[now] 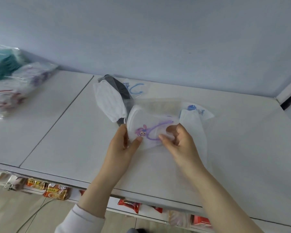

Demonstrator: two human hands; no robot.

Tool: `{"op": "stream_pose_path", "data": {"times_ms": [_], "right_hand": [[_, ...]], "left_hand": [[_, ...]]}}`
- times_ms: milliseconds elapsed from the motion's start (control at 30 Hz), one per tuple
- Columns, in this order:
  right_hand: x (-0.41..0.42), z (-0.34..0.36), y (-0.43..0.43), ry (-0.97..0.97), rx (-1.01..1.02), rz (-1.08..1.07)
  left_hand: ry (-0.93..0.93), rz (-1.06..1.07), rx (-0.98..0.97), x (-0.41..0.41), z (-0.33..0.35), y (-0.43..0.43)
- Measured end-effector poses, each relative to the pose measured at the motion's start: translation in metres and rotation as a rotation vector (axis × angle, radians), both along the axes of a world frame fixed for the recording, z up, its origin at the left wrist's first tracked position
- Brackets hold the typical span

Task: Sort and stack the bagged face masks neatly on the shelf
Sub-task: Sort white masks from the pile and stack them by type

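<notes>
A clear bag holding a white mask with a purple rabbit print (149,130) is held over the white shelf (65,132). My left hand (123,147) pinches its left edge between thumb and fingers. My right hand (178,140) grips its right side with curled fingers. Behind it lie a plain white bagged mask (107,101), a dark grey bagged mask (123,91) and a bagged mask with blue loops (136,89). Another white bagged mask with a blue print (193,115) lies to the right, partly under the held one.
A blurred pile of bagged masks (12,81), teal ones on top, sits at the shelf's far left by the pale wall. Red and orange snack packets (56,193) show on a lower shelf under the front edge. A seam (57,121) divides the shelf top.
</notes>
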State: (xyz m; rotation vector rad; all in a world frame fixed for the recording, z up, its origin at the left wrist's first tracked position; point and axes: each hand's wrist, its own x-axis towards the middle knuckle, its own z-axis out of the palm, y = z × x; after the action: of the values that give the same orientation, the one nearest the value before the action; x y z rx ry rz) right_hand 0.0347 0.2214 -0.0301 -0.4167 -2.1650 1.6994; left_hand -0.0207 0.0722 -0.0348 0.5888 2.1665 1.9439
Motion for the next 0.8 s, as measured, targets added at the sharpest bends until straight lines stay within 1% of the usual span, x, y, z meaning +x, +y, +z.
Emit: {"op": "stream_pose_path", "data": {"times_ms": [67, 133, 233, 267, 333, 467, 567, 633, 700, 800], "right_hand": [[0.002, 0.008, -0.005, 0.011, 0.002, 0.006], [0.004, 0.018, -0.016, 0.019, -0.064, 0.068], [0.010, 0.027, -0.044, -0.004, -0.274, 0.227], [0.012, 0.027, -0.056, -0.020, -0.303, 0.275], [0.015, 0.022, -0.084, -0.061, -0.313, 0.349], [0.025, -0.001, -0.154, -0.173, -0.287, 0.507], [0.039, -0.021, -0.212, -0.316, -0.341, 0.631], [0.048, -0.040, -0.249, -0.393, -0.341, 0.678], [0.057, -0.061, -0.287, -0.470, -0.342, 0.706], [0.069, -0.094, -0.349, -0.566, -0.294, 0.767]], "left_hand": [[0.009, 0.063, 0.006, 0.006, 0.006, -0.007], [-0.006, 0.114, 0.042, 0.012, 0.015, -0.019], [-0.115, 0.214, 0.211, 0.027, 0.022, -0.052], [-0.161, 0.256, 0.267, 0.035, 0.021, -0.066], [-0.216, 0.357, 0.309, 0.053, 0.014, -0.098], [-0.309, 0.588, 0.305, 0.098, -0.008, -0.170], [-0.361, 0.730, 0.231, 0.131, -0.022, -0.223], [-0.377, 0.869, 0.197, 0.150, -0.036, -0.258], [-0.398, 1.001, 0.225, 0.168, -0.055, -0.295], [-0.458, 1.098, 0.223, 0.193, -0.089, -0.356]]}}
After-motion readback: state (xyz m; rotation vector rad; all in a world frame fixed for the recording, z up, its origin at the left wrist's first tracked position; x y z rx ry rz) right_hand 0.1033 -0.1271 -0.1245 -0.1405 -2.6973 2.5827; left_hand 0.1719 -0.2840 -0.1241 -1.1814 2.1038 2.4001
